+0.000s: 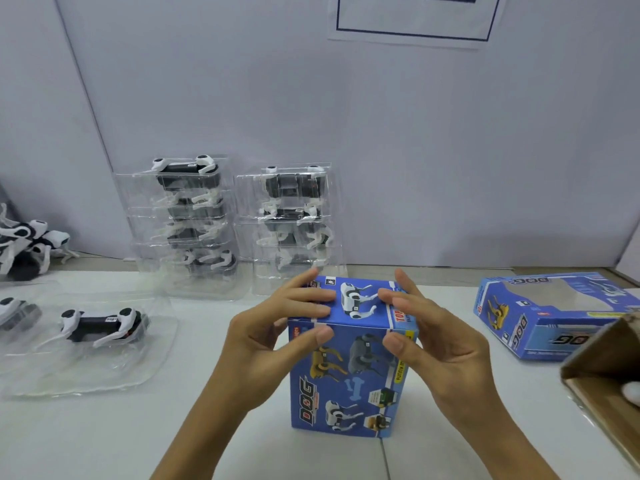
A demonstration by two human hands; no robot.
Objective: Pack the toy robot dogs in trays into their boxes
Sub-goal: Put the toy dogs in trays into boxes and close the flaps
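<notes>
Both hands, left hand (pixel 277 327) and right hand (pixel 426 327), pinch the upright box (pixel 349 372)'s top flap; uneven pressing could topple it toward six o'clock

The upright box (pixel 349 375) reads "DOG" on its front. The lying box (pixel 554 317) shows "DOG" upside down. Smaller print is illegible.
</notes>
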